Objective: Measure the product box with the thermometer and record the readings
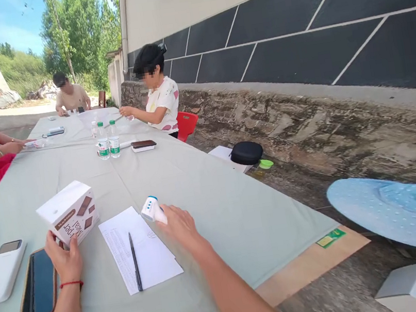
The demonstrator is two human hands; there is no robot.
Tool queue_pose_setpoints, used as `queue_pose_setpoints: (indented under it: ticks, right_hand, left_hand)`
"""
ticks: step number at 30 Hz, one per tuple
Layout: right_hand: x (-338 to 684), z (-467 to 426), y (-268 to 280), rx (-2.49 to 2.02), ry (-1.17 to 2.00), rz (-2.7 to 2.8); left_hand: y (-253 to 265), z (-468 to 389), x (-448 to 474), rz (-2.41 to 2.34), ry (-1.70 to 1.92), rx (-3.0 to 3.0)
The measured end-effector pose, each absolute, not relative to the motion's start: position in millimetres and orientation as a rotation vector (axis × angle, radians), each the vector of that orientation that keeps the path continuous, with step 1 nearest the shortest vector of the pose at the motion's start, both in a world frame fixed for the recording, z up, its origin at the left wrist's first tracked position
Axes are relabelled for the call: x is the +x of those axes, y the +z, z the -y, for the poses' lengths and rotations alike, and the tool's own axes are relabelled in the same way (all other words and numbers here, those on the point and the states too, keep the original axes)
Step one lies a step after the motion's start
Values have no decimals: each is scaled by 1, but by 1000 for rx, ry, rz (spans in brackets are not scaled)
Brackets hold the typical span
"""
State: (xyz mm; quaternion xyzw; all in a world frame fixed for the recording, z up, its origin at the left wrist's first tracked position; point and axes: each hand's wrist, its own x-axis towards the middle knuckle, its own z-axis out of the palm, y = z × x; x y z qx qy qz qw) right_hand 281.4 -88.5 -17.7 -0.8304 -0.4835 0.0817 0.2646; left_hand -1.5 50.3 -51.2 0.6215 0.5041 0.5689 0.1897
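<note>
My left hand [65, 255] grips the lower part of a white cardboard box [68, 211], thumb on the printed face; the box is tilted and shows brown bar pictures and the word "Meal" upside down. In my right hand [182, 227] is a white gun-shaped infrared thermometer [151, 210] with blue buttons, its handle mostly covered by my fingers. Between the hands lie printed paper sheets [156, 257] with a black pen [135, 263] across them. A smartphone [37, 285] in a brown-edged case rests beside my left wrist, next to a white power bank [2, 272].
Two green-capped water bottles [102, 140] stand mid-table near a dark-topped phone-like item [143, 144]. Three people sit around the far part of the cloth-covered table [240, 213]. To the right are a black case [246, 153], a blue hat [388, 212] and a white box [407, 285].
</note>
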Motion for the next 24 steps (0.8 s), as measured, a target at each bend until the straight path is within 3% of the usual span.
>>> queue_pose_setpoints:
  ticks: [4, 7, 12, 17, 24]
  right_hand:
    - [300, 85, -51, -2407, 34, 1248]
    - [289, 87, -57, -2215, -81, 1269]
    - [230, 85, -55, -1915, 303, 1538]
    - [197, 84, -57, -1985, 332, 1740]
    - [244, 85, -65, -1542, 711, 1298]
  left_hand:
    - [-51, -44, 0, -1503, 1747, 1627]
    - [-46, -36, 4, -1569, 1857, 1714]
    - [-43, -18, 20, -1345, 1739, 2053]
    - [-49, -11, 31, -1123, 1325, 2184]
    - [-54, -10, 34, -1095, 1096, 2206]
